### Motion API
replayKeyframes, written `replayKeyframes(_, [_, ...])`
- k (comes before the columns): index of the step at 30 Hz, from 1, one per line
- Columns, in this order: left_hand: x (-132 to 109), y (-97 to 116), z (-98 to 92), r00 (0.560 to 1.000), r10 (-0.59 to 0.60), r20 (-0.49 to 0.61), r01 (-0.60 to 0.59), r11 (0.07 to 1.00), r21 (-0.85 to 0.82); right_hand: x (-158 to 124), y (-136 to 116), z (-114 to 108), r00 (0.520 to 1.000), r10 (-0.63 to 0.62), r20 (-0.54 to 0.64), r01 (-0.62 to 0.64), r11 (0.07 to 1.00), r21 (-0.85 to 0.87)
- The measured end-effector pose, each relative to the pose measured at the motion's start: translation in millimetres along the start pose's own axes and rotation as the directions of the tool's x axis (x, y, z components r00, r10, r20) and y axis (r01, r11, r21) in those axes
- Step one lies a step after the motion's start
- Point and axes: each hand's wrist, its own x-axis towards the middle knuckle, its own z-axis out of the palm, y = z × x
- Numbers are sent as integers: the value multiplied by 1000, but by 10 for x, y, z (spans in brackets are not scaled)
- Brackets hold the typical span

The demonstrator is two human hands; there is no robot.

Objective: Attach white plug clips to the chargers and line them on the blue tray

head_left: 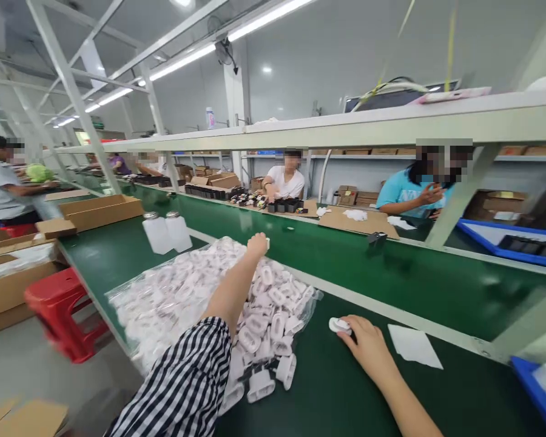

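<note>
My left hand reaches out past the far edge of a large heap of white oval plastic parts, its fingers closed round a small white part that peeks out at the right of the fingertips. The heap lies on a clear plastic bag on the green bench. On the right, my right hand rests low over the bench, with thumb and fingers closed on a white oval part. A sheet of white paper lies just right of that hand.
Two white bottles stand behind the heap. Beyond a pale rail runs a green belt. A red stool is at the left, a blue tray at the right edge. People sit across the belt; another stands at far left.
</note>
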Motion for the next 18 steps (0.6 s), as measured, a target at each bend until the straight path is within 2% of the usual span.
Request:
replayKeyframes(5, [272,60,246,989,-46,140,47,999,-2,7,-14,11,1000,-16,-8,16,999,-43])
replayKeyframes(10, [226,34,289,994,-44,98,44,999,6,-25,-29,-9,1000,-5,15,6,998,-63])
replayKeyframes(15, [69,64,103,991,21,132,-22,1000,6,-2,-51,-13,1000,13,-14,-14,997,-75])
replayKeyframes(18, [-123,205,-188,993,113,43,-112,993,-36,30,-59,-24,999,6,-31,-8,997,-76])
